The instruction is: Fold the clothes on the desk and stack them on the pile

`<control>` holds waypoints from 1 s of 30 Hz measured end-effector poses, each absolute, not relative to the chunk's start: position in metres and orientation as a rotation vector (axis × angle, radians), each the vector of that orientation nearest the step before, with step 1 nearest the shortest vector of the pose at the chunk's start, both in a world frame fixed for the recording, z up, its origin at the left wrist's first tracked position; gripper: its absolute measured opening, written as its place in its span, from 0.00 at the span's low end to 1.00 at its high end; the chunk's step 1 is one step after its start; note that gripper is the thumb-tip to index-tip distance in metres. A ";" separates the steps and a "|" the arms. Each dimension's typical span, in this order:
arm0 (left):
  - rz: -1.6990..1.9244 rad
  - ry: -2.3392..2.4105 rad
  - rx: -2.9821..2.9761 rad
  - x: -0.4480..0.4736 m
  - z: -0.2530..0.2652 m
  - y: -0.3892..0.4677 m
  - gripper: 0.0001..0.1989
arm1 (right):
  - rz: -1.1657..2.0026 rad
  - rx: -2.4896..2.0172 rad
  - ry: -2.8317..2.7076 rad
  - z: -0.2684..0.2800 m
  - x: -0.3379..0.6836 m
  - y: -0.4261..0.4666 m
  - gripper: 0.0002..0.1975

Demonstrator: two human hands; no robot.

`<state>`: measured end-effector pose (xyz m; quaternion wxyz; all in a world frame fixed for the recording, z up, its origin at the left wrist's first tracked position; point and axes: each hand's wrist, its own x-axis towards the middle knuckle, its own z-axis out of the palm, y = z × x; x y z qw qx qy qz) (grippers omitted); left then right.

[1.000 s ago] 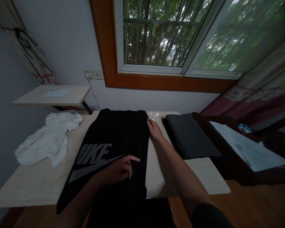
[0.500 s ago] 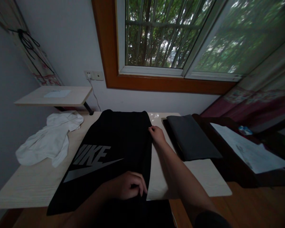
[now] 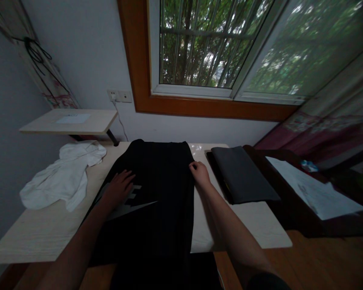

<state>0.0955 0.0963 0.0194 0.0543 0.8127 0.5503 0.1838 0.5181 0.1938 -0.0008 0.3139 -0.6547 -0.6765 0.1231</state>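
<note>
A black shirt with a grey NIKE print lies spread on the pale wooden table, its lower part hanging past the front edge. My left hand rests on its left side, fingers stretched out over the print and hiding part of the letters. At the shirt's right edge, my right hand has thumb and fingers pinched together on the cloth.
A crumpled white cloth lies on the left of the table, below a small raised shelf. To the right are a dark grey folder and a dark surface with a paper sheet. A window is behind.
My left hand has moved from the shirt's lower right edge up and left onto the print, its curled fingers now stretched out. My right hand stays at the right edge.
</note>
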 end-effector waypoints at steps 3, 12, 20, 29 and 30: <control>0.393 1.765 2.536 0.086 0.014 0.084 0.27 | 0.341 -1.726 -1.792 0.001 0.518 0.193 0.11; 0.303 1.872 2.589 0.110 0.005 0.030 0.28 | 0.404 -1.665 -1.801 0.005 0.527 0.176 0.11; 0.318 1.835 2.553 0.120 0.024 0.019 0.23 | 0.725 -1.532 -1.612 0.019 0.543 0.160 0.19; 0.214 1.110 2.725 0.250 0.066 0.046 0.28 | 0.920 -1.468 -1.488 0.023 0.550 0.183 0.25; 0.211 1.046 2.744 0.266 0.068 0.047 0.30 | 0.934 -1.464 -1.495 0.024 0.550 0.184 0.25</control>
